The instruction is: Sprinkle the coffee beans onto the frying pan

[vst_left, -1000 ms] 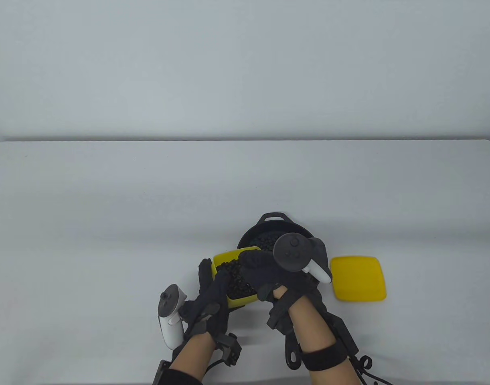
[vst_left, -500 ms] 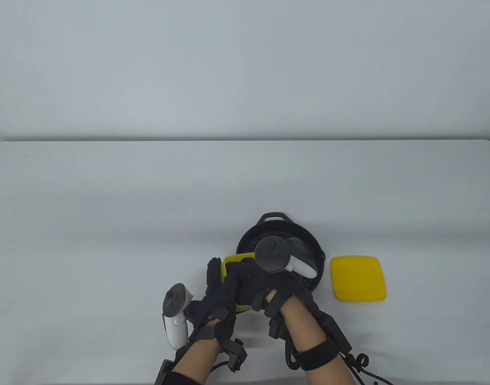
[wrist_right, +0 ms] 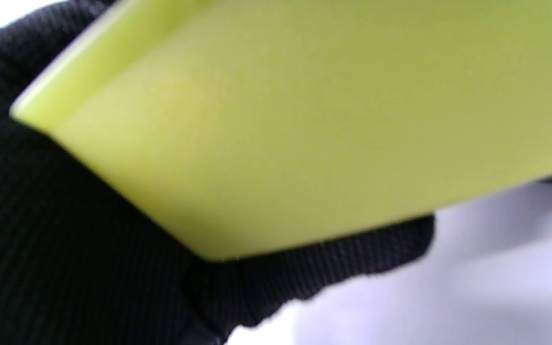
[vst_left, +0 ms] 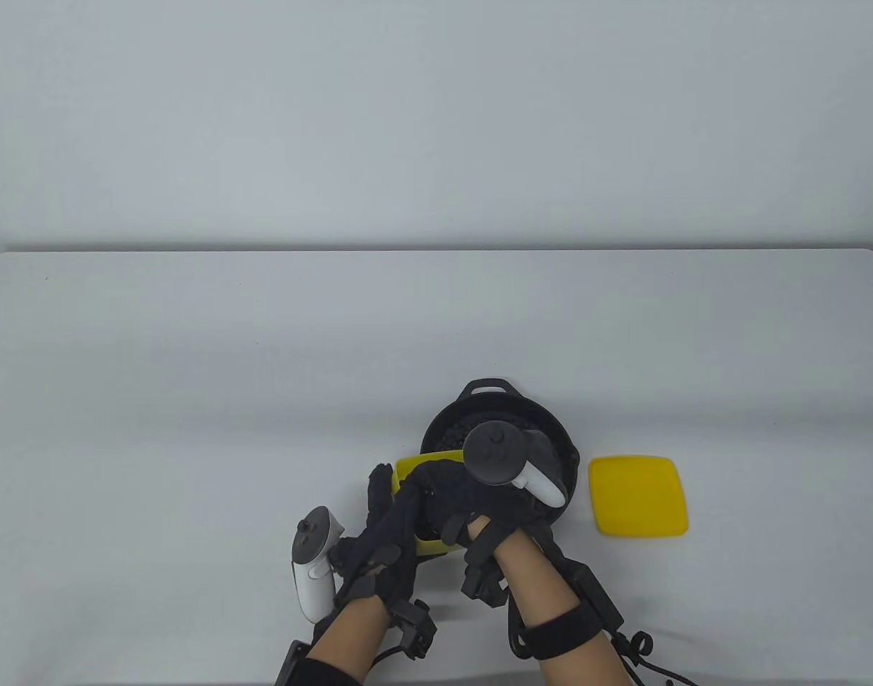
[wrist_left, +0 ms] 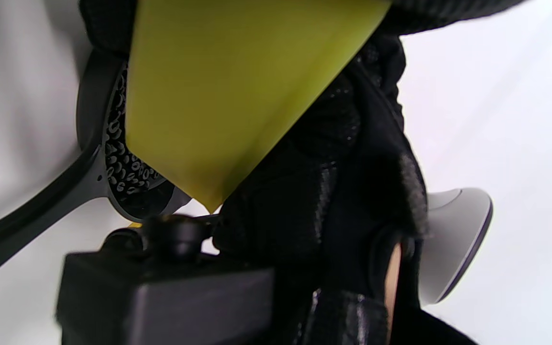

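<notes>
A black frying pan [vst_left: 488, 389] sits near the table's front edge with coffee beans [vst_left: 451, 437] in it. My left hand [vst_left: 383, 525] grips a yellow container [vst_left: 411, 468] by its left side, tilted against the pan's left rim. My right hand [vst_left: 447, 493] lies over the container's opening with its fingers curled down inside; the fingers and the beans under them are hidden. The left wrist view shows the container's underside [wrist_left: 228, 96] above the pan's rim [wrist_left: 89, 120] and the beans [wrist_left: 122, 163]. The right wrist view shows the container [wrist_right: 304, 120] close up.
A yellow lid [vst_left: 638, 496] lies flat just right of the pan. The pan's long handle [wrist_left: 27, 215] points toward me, under my right arm. The white table stretches bare behind and to the left.
My right hand moved left from over the pan onto the container's opening, covering the beans there. My left hand shifted the container slightly right, toward the pan.
</notes>
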`<state>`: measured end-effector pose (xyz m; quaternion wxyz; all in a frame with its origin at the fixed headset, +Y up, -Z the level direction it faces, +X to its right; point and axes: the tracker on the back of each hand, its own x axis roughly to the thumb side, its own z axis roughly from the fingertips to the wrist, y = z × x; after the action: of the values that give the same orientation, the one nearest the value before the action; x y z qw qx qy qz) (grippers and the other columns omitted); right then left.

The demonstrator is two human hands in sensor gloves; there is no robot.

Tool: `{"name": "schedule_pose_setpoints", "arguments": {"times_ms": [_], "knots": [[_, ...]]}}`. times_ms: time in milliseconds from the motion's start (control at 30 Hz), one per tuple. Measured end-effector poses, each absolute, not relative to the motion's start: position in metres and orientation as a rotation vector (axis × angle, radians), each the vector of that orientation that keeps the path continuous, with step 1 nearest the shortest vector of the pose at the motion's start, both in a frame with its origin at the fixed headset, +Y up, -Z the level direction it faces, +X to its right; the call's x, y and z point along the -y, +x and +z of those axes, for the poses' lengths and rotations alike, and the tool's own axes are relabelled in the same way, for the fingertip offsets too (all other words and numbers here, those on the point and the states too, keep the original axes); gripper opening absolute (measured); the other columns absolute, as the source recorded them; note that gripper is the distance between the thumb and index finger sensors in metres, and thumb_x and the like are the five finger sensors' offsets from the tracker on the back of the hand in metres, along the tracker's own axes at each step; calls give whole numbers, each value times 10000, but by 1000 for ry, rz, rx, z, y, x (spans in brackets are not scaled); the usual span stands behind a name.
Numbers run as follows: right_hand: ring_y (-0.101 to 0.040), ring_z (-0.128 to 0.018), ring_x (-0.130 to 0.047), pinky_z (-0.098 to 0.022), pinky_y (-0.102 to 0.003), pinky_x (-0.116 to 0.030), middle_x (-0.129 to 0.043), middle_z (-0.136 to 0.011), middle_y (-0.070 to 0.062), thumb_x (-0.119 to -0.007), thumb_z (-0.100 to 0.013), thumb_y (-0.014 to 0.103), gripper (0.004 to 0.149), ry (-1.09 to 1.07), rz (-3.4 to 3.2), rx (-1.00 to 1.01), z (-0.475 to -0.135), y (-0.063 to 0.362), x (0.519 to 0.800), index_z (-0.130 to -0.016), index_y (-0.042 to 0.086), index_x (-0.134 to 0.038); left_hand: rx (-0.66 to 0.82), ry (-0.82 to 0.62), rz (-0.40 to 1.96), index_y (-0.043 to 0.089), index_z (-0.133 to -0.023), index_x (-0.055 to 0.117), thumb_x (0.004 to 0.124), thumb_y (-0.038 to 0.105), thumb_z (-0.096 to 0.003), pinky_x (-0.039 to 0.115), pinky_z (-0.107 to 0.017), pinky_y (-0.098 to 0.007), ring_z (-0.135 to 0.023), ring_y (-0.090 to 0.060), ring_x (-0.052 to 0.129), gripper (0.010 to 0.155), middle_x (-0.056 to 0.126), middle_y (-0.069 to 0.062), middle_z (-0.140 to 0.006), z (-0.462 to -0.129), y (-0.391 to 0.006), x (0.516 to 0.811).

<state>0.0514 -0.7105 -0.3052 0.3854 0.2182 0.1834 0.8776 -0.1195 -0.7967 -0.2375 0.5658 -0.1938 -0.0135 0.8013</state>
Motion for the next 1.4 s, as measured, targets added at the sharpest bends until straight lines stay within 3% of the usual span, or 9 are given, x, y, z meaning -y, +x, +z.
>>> {"name": "schedule_pose_setpoints", "arguments": {"times_ms": [300,633,767,1133,1400], "knots": [[-366,-549,-943,-324,-257,-948,-709,-887,-176,-783,-535,133,358,364,2083,-208,-307,77,707,-887,191,-751,18,-477,1904,328,-1035,-37,570,636,-589,736,-622,-472,-859,-472,673,814,337,-252,-1012,-237,-118,797],[-359,-547,-944,-322,-246,-950,-702,-884,-180,-778,-537,136,358,185,1898,-106,-314,114,708,-890,188,-742,-20,-436,1918,321,-1021,-62,564,637,-588,733,-625,-473,-867,-473,663,824,316,-248,-1019,-239,-125,797],[-360,-542,-944,-318,-243,-952,-701,-879,-183,-777,-536,136,358,27,1815,-64,-317,136,721,-889,185,-740,-52,-420,1953,323,-1019,-65,563,637,-588,731,-629,-473,-871,-473,659,823,311,-247,-1021,-240,-129,799],[-376,-541,-934,-325,-249,-949,-678,-882,-232,-772,-534,150,381,-155,1902,-127,-322,152,757,-911,138,-717,-65,-389,1940,326,-1017,-69,560,639,-589,724,-637,-473,-878,-471,653,824,303,-242,-1025,-240,-133,798],[-432,-550,-909,-325,-299,-932,-661,-890,-290,-769,-530,146,408,-154,2049,-211,-324,154,761,-927,72,-713,-74,-369,1935,328,-1017,-69,560,639,-588,722,-639,-474,-880,-470,650,822,300,-240,-1026,-240,-137,797]]}}
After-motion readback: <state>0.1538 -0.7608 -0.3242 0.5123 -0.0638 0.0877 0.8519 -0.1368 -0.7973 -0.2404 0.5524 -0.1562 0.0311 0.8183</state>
